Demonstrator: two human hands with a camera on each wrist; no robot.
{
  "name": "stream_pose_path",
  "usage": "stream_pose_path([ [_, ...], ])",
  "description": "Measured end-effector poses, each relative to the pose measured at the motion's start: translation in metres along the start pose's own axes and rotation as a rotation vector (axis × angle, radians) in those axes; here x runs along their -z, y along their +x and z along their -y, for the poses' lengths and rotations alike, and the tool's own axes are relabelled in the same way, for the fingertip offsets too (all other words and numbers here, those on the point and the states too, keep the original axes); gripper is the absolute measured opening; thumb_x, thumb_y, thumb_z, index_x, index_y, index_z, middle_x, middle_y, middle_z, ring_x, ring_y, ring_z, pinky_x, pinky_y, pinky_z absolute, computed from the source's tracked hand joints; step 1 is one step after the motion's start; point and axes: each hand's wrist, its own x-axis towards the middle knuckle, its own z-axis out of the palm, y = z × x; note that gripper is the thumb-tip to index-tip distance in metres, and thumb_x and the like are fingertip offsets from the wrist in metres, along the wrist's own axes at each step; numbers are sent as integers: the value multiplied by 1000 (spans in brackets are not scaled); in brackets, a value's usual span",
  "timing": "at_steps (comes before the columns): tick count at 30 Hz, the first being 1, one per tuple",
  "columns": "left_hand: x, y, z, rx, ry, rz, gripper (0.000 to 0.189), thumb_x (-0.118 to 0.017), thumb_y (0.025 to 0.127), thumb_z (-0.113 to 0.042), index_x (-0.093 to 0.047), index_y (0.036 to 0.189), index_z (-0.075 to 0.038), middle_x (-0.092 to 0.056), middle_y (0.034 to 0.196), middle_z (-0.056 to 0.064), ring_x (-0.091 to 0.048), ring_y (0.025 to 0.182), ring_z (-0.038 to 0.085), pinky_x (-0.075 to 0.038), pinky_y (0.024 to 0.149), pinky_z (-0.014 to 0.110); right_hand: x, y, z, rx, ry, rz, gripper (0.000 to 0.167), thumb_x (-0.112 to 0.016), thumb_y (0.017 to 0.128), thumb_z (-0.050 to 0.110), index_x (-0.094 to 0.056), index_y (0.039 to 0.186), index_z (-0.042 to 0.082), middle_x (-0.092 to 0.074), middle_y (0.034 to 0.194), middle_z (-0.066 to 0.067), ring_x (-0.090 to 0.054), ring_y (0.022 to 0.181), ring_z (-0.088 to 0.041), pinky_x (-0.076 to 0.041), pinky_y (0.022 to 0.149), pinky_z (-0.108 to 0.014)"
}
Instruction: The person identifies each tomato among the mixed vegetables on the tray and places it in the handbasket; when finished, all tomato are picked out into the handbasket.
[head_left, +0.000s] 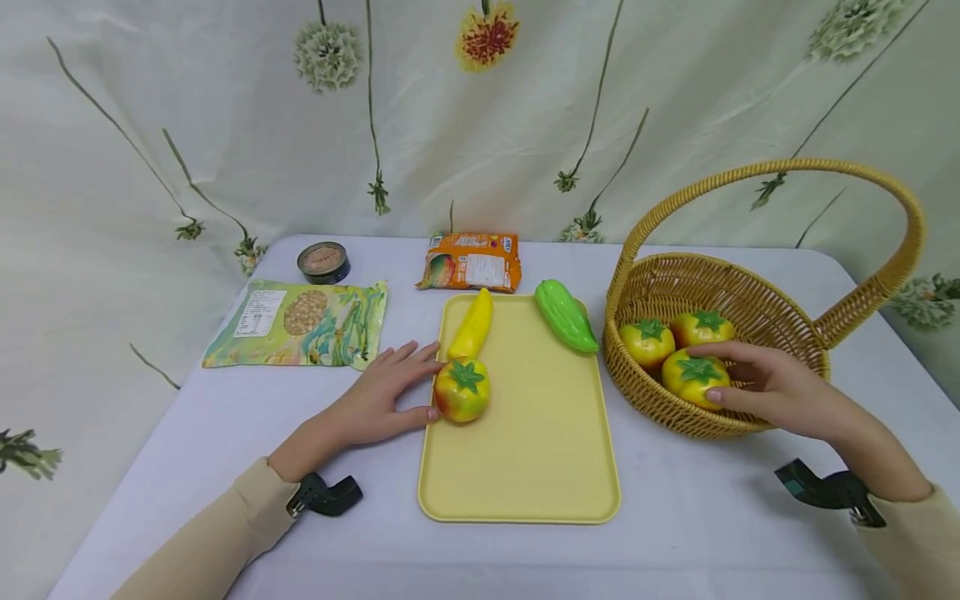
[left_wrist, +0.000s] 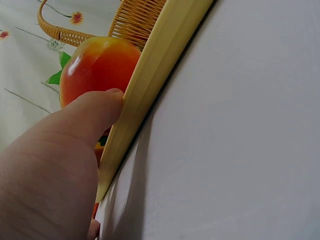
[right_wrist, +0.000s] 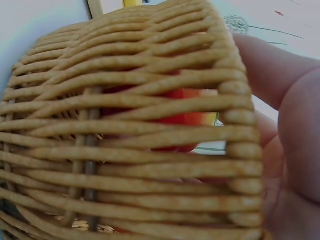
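Observation:
A yellow-red toy persimmon (head_left: 462, 390) with a green leafy top rests at the left side of the yellow tray (head_left: 525, 467). Beside it my left hand (head_left: 378, 400) lies with fingers spread, fingertips and thumb at the tray's left rim (left_wrist: 150, 65). In the wicker basket (head_left: 720, 425) sit several persimmons; my right hand (head_left: 780, 387) pinches the nearest persimmon (head_left: 692, 377) between thumb and fingers. Basket weave hides most of that fruit in the right wrist view. Behind it are two other persimmons, one left (head_left: 647, 343) and one right (head_left: 702, 327).
A yellow pepper (head_left: 472, 325) and a green pepper (head_left: 566, 315) lie at the tray's far corners. Beyond the tray is an orange snack packet (head_left: 471, 262). A green bag (head_left: 300, 323) and a round can (head_left: 324, 262) stand left. The basket's tall handle (head_left: 780, 167) arches above it.

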Motion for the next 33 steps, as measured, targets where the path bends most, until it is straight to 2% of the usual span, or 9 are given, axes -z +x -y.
stream_pose_path([
  [2,0,0,0,5,-4,2,61,-71,92,-44,-57,144,-17,-37,165,11,-27,153,47,-16,122,70,0,0,1,-8,-2,11,48,-72,95,10,-57,140,4,-58,135,-27,-68,110,-38,-57,79,-16],
  [9,1,1,0,12,-9,8,62,-71,91,-44,-57,144,-16,-37,166,10,-26,154,46,-15,123,70,-2,2,3,-31,-20,34,48,-73,95,13,-58,140,4,-58,134,-27,-67,109,-35,-57,78,-17],
  [16,0,0,0,3,-10,1,61,-71,91,-43,-57,144,-16,-37,165,11,-27,153,47,-15,122,71,-4,3,3,-26,-69,17,48,-75,93,15,-61,138,6,-61,132,-26,-66,111,-39,-54,79,-15],
  [19,-1,1,1,8,-13,5,61,-71,91,-43,-57,144,-16,-36,166,10,-26,154,47,-15,123,70,-4,2,3,-20,-88,11,48,-76,92,15,-62,137,7,-62,132,-25,-64,114,-42,-58,82,-22],
  [22,0,1,1,15,-15,10,62,-71,91,-43,-56,145,-16,-36,166,9,-26,154,45,-14,124,69,-5,3,2,-4,-117,12,47,-76,92,15,-63,136,8,-63,133,-23,-63,115,-40,-57,84,-21],
  [24,0,1,0,18,-19,12,62,-72,91,-43,-56,145,-16,-35,166,9,-25,155,45,-13,124,69,-4,3,1,5,-146,14,46,-77,91,16,-64,136,11,-64,134,-21,-63,114,-31,-55,84,-19],
  [26,0,1,0,16,-20,11,62,-72,91,-43,-56,145,-16,-36,166,10,-26,154,46,-14,123,69,-5,3,0,11,-170,14,46,-77,91,16,-65,135,12,-65,133,-19,-61,113,-26,-52,84,-15],
  [29,0,1,0,13,-18,9,62,-72,91,-43,-57,144,-16,-36,166,10,-26,154,47,-14,123,70,-5,3,1,15,-184,18,46,-77,91,16,-65,135,13,-66,132,-18,-61,113,-26,-52,85,-16],
  [33,0,1,0,15,-16,10,62,-72,91,-44,-57,145,-16,-36,166,10,-26,154,46,-14,123,70,-5,3,1,17,-178,25,46,-77,91,15,-65,135,12,-66,133,-19,-61,115,-33,-51,85,-15],
])
